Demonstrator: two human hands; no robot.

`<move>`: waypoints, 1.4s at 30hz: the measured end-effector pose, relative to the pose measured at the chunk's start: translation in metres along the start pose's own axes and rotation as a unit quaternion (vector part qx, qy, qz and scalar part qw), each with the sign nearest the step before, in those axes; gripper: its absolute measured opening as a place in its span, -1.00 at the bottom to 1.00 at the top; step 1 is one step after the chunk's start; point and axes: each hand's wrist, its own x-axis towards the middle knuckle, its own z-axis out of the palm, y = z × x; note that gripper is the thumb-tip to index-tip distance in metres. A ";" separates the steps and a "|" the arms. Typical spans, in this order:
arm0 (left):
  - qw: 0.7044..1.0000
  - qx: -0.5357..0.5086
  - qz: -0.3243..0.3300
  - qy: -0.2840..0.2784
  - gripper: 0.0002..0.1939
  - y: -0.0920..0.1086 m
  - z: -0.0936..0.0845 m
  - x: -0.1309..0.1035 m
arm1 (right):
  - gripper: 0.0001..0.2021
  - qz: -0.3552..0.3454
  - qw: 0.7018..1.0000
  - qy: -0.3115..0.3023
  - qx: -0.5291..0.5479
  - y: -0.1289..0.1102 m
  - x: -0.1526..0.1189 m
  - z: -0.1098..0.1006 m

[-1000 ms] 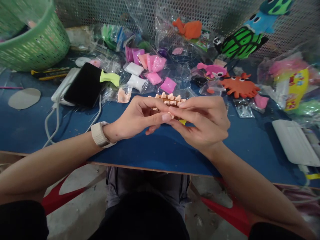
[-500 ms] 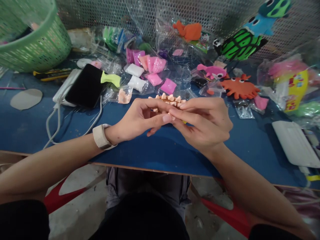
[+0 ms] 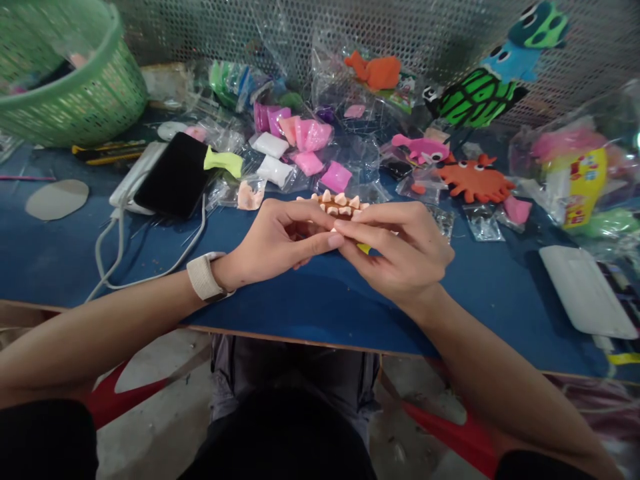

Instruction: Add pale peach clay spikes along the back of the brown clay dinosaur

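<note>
Both hands meet above the blue table. My left hand (image 3: 285,239) is closed around a brown piece (image 3: 345,212) that carries rows of small pale peach cones (image 3: 341,199). My right hand (image 3: 400,247) pinches at the same piece, its thumb and fingertips touching the left thumb tip. A tiny pale bit shows between the fingertips, mostly hidden. Some yellow (image 3: 364,247) peeks out under the right fingers. The palms hide the lower part of the piece.
Behind the hands lie bagged pink clay (image 3: 336,176) and white clay packs (image 3: 275,171). An orange crab figure (image 3: 475,179) is at the right. A black phone (image 3: 173,175), cable and green basket (image 3: 75,100) are at the left, a white device (image 3: 587,291) at far right.
The right hand has shifted slightly left, and its fingertips are closer over the left thumb. The brown piece shows a little more behind the fingers. The view has moved slightly.
</note>
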 end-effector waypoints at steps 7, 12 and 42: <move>1.000 0.011 0.018 0.000 -0.67 0.003 0.003 0.001 | -0.85 0.006 1.000 -0.003 0.010 -0.001 -0.001 0.000; 1.000 0.006 -0.001 -0.009 -0.69 0.002 0.002 0.000 | -0.85 0.000 1.000 0.013 0.008 -0.001 -0.001 0.002; 0.998 0.055 -0.006 0.043 -0.57 0.001 0.005 -0.002 | -0.83 0.007 1.000 -0.002 -0.025 0.000 -0.002 0.001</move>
